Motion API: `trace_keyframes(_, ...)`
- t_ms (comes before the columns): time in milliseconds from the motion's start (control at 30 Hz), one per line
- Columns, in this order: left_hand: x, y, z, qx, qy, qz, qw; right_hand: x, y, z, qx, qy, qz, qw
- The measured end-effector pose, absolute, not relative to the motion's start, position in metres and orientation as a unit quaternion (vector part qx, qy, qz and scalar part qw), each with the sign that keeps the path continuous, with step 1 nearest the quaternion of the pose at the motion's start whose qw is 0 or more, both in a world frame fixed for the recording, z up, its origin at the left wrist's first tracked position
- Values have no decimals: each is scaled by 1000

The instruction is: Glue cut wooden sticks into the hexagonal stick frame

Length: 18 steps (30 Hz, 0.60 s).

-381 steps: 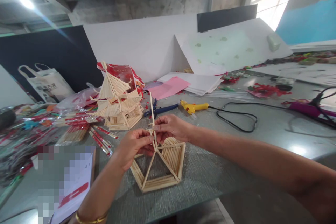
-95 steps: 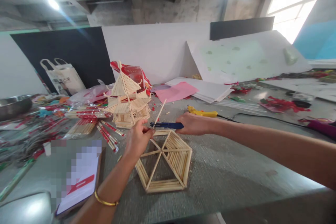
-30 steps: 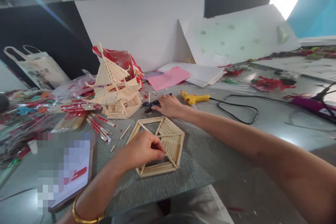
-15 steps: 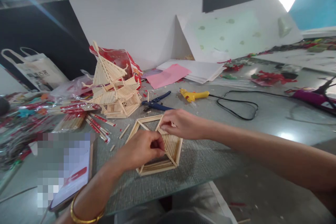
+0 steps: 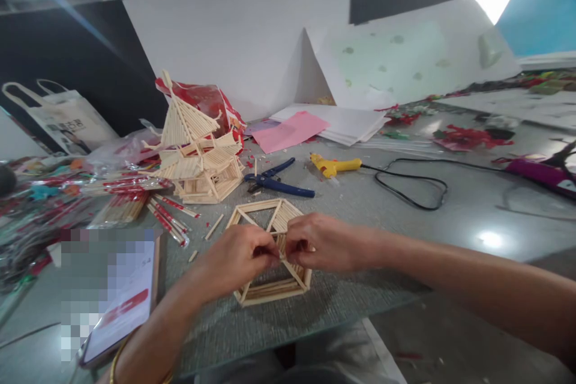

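A hexagonal frame of thin wooden sticks [image 5: 275, 296] lies flat at the table's near side. Spokes run across it, and rows of sticks fill part of its right side. Over its middle my left hand [image 5: 240, 252] is pinched, thumb against fingers. My right hand [image 5: 321, 241] also pinches, almost touching the left fingertips from the right. Whatever the fingertips hold is too small or hidden to make out. Beyond the frame stands a pagoda-like model [image 5: 198, 159] built of the same sticks.
Blue-handled pliers [image 5: 283, 185] and a yellow glue gun [image 5: 335, 165] with a black cord lie behind the frame. Packed sticks [image 5: 168, 219] and a phone or tablet [image 5: 121, 300] are on the left. Pink paper [image 5: 292, 131] rests farther back.
My right hand has moved nearer and slightly right, from the frame's far spokes to beside my left fingertips. The pliers' handle and the upper right section now show. My left hand stays pinched over the middle.
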<state>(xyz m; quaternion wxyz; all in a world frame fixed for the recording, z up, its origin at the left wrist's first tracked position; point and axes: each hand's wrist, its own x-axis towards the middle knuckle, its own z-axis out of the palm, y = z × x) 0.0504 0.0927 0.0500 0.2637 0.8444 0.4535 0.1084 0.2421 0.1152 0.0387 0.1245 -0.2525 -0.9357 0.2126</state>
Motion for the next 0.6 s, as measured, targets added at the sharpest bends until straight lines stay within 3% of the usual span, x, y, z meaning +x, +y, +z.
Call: trace_keyframes(600,45,91,43,852,439,24,285,245,113,43,-263,-930,211,145)
